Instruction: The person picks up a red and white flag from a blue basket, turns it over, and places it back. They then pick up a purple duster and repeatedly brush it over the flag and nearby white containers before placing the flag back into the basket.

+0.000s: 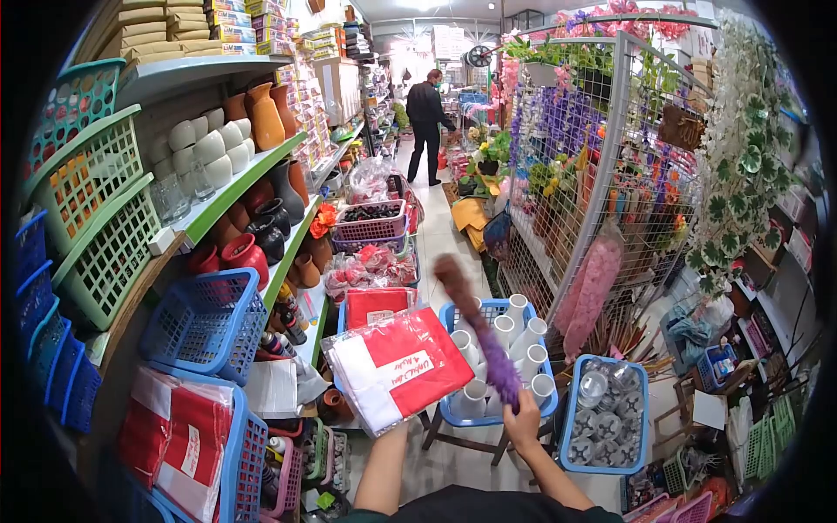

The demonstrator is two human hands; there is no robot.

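Note:
My left hand (394, 431) holds up a clear plastic packet of folded red-and-white cloth (410, 366) with a handwritten label. The packet hides my fingers. Closed around the purple lower end of a feather duster is my right hand (522, 424). The duster (495, 356) slants up and to the left, its brown far end blurred by motion. It passes in front of a blue basket (547, 408) of white cylindrical vases (528, 335). Behind the held packet, more red packets (377, 301) lie in another basket.
Left are shelves with terracotta vases (265, 118), white pots (234, 135) and a blue basket (206, 327). Below is a basket of similar red-and-white packets (174, 436). A blue basket (643, 427) of clear glassware and a wire grid (602, 148) stand right. A person (426, 118) stands down the aisle.

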